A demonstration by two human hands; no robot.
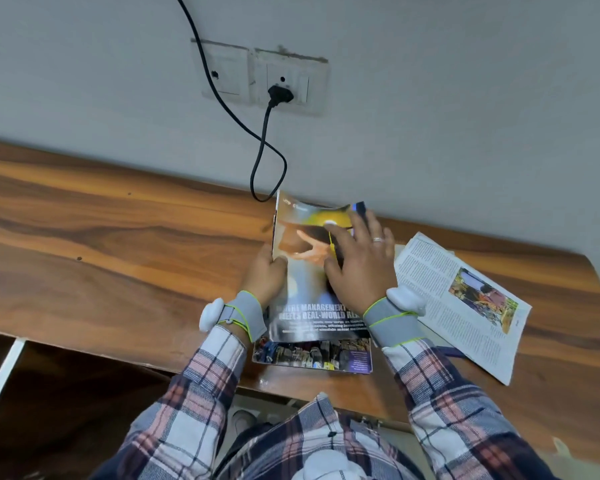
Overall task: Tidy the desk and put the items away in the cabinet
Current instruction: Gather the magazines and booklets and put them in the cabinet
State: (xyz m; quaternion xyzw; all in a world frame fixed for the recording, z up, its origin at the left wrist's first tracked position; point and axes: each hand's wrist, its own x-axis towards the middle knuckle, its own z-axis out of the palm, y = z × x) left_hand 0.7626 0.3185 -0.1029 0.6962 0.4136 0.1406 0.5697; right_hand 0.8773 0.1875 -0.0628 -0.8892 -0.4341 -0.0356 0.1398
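A glossy magazine (pixel 307 271) with a dark cover lies on the wooden desk (pixel 118 244) against the wall. My left hand (pixel 264 276) grips its left edge, thumb on the cover. My right hand (pixel 359 259) lies flat on the cover's right half with fingers spread. Under it, a second magazine (pixel 312 356) with a colourful photo strip sticks out towards me. To the right lies an open magazine page (pixel 465 306) with text columns and a picture.
A black power cable (pixel 267 157) hangs from a wall socket (pixel 281 93) and loops down to the desk just behind the magazines. Below the desk's front edge at left is a dark opening with a white panel edge (pixel 0 375).
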